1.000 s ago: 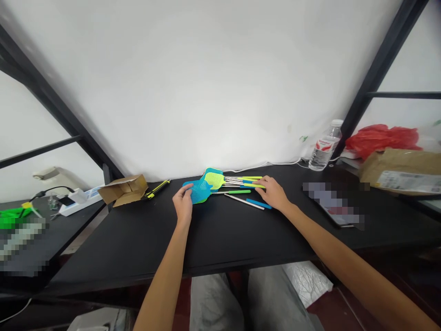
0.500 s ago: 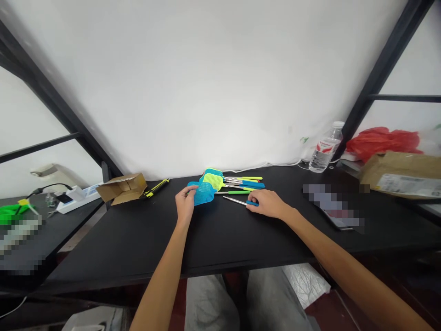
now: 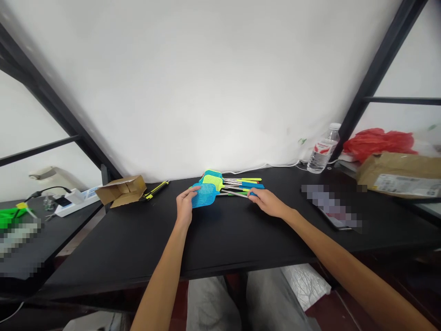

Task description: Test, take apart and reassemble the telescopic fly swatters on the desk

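Observation:
My left hand [image 3: 185,202] pinches a blue perforated fly swatter head [image 3: 206,196] by its left edge, thumb on top. My right hand [image 3: 264,201] is closed round the blue handle [image 3: 253,193] of a thin metal rod [image 3: 236,194]. The rod points left, its tip at the neck of the blue head; whether the two are joined I cannot tell. Just behind lies a stack of fly swatters, with a yellow-green head [image 3: 212,182] and a teal head [image 3: 214,173] showing. Their metal rods and yellow, blue and green handles reach right, partly hidden by my right hand.
On the black table [image 3: 144,243] stand an opened cardboard box [image 3: 126,195] and a black-yellow cutter [image 3: 156,190] at left. A phone [image 3: 330,209], a water bottle [image 3: 322,151] and a carton [image 3: 399,177] with a red bag [image 3: 381,142] are at right. A power strip [image 3: 77,201] lies far left.
My right hand has raised the rod and handle slightly and turned them, bringing the rod tip up to the blue head's neck. My left hand keeps its pinch on the head.

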A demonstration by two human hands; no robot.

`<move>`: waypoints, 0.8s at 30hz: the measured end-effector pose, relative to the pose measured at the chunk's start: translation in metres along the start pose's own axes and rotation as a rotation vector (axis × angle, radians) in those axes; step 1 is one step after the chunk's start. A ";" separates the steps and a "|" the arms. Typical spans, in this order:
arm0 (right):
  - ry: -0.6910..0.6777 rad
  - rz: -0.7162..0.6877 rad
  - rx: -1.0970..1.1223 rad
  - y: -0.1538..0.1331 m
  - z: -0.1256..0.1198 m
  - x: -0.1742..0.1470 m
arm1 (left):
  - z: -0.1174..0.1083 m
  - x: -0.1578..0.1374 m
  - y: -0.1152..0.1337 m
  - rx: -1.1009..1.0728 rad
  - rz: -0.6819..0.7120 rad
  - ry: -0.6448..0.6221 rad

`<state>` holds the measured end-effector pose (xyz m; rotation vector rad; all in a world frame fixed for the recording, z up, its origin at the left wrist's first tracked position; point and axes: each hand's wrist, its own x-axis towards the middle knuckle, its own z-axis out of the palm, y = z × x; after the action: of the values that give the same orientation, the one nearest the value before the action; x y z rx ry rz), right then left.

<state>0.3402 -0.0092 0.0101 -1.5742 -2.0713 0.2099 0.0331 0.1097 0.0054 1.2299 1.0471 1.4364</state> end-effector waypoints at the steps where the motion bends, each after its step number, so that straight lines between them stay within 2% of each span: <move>1: -0.001 -0.012 0.018 0.000 0.000 0.000 | 0.000 0.000 0.000 -0.020 -0.010 -0.006; 19: 0.025 -0.080 0.067 -0.002 0.000 -0.001 | 0.001 -0.001 0.002 -0.003 0.027 -0.030; 24: 0.030 -0.079 -0.012 0.000 -0.002 -0.004 | -0.001 -0.003 0.000 0.079 0.088 -0.123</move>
<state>0.3416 -0.0134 0.0109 -1.4903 -2.1109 0.1447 0.0321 0.1064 0.0047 1.4191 0.9844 1.3778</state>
